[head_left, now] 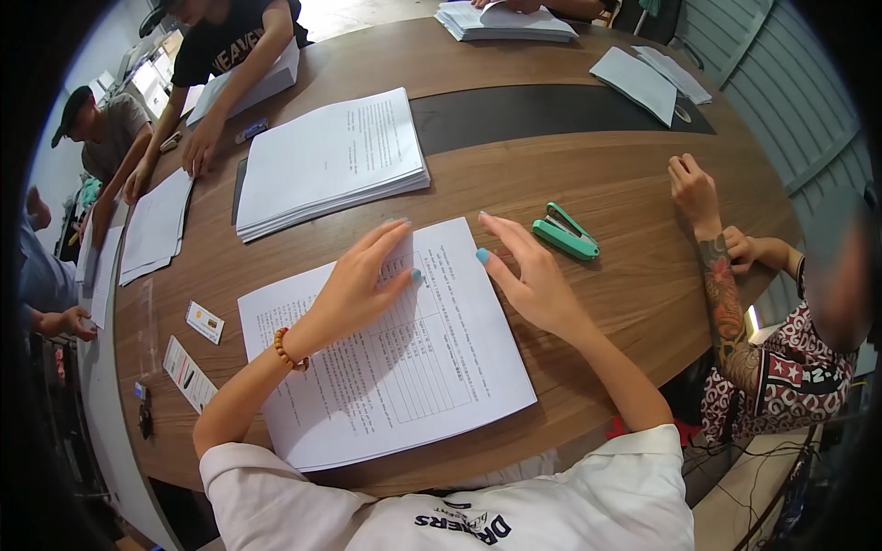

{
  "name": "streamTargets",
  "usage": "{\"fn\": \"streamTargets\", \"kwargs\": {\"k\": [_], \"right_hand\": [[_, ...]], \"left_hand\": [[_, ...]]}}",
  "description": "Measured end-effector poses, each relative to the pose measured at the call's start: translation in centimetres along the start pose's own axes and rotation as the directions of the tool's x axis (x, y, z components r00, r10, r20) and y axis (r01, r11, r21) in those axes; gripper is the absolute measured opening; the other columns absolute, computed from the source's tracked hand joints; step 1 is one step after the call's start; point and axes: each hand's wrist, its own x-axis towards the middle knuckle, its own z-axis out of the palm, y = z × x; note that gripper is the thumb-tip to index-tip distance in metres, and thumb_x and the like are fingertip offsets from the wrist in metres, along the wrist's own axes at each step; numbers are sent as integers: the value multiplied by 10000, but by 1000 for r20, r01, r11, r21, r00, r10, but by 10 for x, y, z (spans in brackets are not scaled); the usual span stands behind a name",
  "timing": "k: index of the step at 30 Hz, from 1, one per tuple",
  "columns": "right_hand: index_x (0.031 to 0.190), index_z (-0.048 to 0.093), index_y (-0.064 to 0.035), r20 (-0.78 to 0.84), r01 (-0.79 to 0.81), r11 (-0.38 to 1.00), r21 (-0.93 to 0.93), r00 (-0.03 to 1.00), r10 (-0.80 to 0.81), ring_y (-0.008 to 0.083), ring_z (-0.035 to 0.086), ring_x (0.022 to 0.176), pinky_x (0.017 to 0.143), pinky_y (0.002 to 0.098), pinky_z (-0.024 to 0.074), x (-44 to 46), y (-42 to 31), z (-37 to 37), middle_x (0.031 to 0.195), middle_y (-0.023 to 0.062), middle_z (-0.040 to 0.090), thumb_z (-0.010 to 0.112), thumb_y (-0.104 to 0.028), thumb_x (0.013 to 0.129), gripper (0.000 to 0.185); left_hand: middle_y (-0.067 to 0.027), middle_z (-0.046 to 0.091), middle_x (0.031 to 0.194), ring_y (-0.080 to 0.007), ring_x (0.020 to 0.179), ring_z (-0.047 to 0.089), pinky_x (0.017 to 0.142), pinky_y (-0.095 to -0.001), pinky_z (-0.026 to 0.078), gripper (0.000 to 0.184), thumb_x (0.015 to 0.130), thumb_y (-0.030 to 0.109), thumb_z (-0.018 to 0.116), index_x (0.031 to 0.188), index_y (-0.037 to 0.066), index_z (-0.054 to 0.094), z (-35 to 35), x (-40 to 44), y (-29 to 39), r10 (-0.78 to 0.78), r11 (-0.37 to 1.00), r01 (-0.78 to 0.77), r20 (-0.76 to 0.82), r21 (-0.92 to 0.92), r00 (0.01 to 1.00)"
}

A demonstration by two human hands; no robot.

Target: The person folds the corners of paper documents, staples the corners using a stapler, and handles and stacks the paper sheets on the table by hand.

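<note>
— Where the printed sheets (pixel 432 367) lie on the table (pixel 634 349), what do you see around them?

— Taking them as the clock's centre, smooth white paper in a thin, slightly skewed rectangle, with small type and a ruled grid. The wood-grain tabletop curves round, and a matte black strip (pixel 542 115) is set into it towards one o'clock.

— And nearby?

— A thick paper stack (pixel 335 161) at eleven, its edges layered unevenly; a rounded, glossy green stapler (pixel 566 231) at two; a small rectangular card (pixel 204 322) at nine, with a longer printed strip (pixel 189 375) just below it. At three, another person's patterned, tattooed forearm (pixel 724 294) reaches over the table's edge.

— How are the hands posed?

— The left hand (pixel 367 275) is open over the sheets, fingers together and pointing to one, thumb apart. A bracelet (pixel 288 351) of round brown beads circles the wrist. I can't tell whether the hand touches the paper.

— The right?

— The right hand (pixel 531 275) is open too, beside the sheets' upper right edge, fingers angled to eleven, the blue-nailed thumb spread towards the paper. The two hands face each other, well apart from the stack.
</note>
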Motion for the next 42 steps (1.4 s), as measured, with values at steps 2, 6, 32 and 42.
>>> {"fn": "streamTargets", "kwargs": {"k": [2, 6, 32, 42], "right_hand": [[1267, 423, 29, 2, -74, 989, 132, 997, 75, 248, 471, 1151, 950, 325, 387, 2, 4, 3, 1280, 148, 454, 512, -134, 880, 429], [1280, 407, 30, 49, -152, 965, 212, 988, 145, 235, 467, 1157, 958, 325, 385, 2, 5, 5, 1287, 140, 449, 472, -110, 889, 420], [1352, 159, 114, 22, -135, 921, 365, 990, 137, 340, 172, 1339, 1094, 343, 169, -5, 12, 57, 1410, 289, 189, 497, -127, 860, 644], [1360, 124, 108, 59, -100, 945, 310, 995, 86, 351, 185, 1332, 1090, 346, 185, -5, 11, 54, 1410, 291, 181, 510, -121, 844, 684]], "left_hand": [[-179, 504, 1224, -276, 1133, 492, 951, -348, 395, 496, 791, 48, 594, 1257, -15, 436, 1, -1, -4, -41, 994, 45, 42, -103, 998], [-180, 501, 1229, -280, 1131, 498, 960, -341, 392, 488, 801, 44, 574, 1261, -27, 427, 1, 1, -5, -39, 983, 53, 79, -177, 996], [-146, 443, 1319, -227, 1246, 377, 1054, -319, 235, 537, 769, -49, 521, 1293, -29, 409, 5, -7, -42, -93, 932, 133, 134, -338, 987], [-174, 458, 1298, -238, 1225, 406, 1040, -324, 254, 520, 754, -63, 528, 1265, -61, 427, -3, -2, -27, -73, 960, 103, 121, -260, 990]]}}
